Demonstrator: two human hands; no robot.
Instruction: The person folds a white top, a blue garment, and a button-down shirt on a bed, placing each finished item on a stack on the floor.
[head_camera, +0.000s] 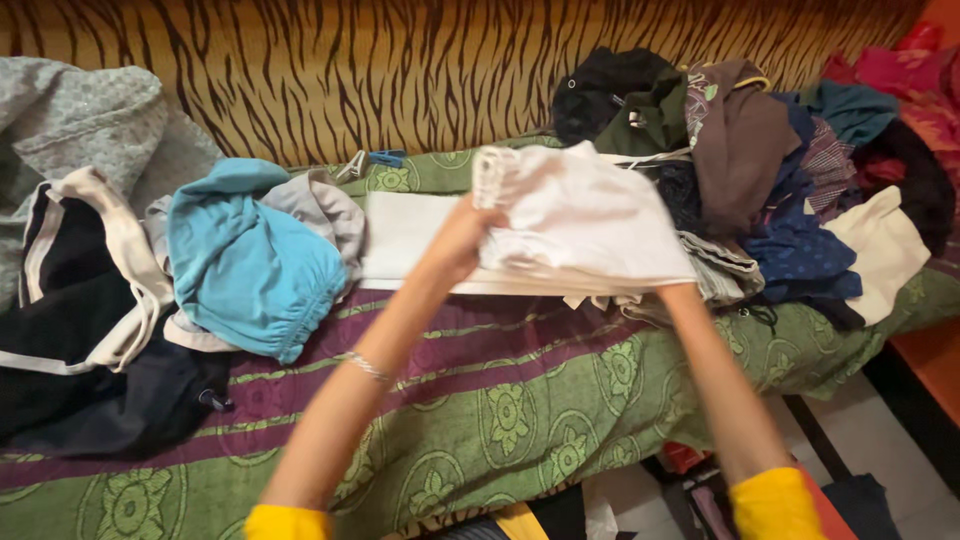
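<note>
Both hands are mid-fold on a white garment (585, 215) lifted just above the bed (480, 400): the left hand (462, 240) has its fingers clamped on one edge, the right hand is hidden beneath so its grip cannot be told, and the next move likely calls for laying it flat onto the folded white cloth (410, 235) beneath.
</note>
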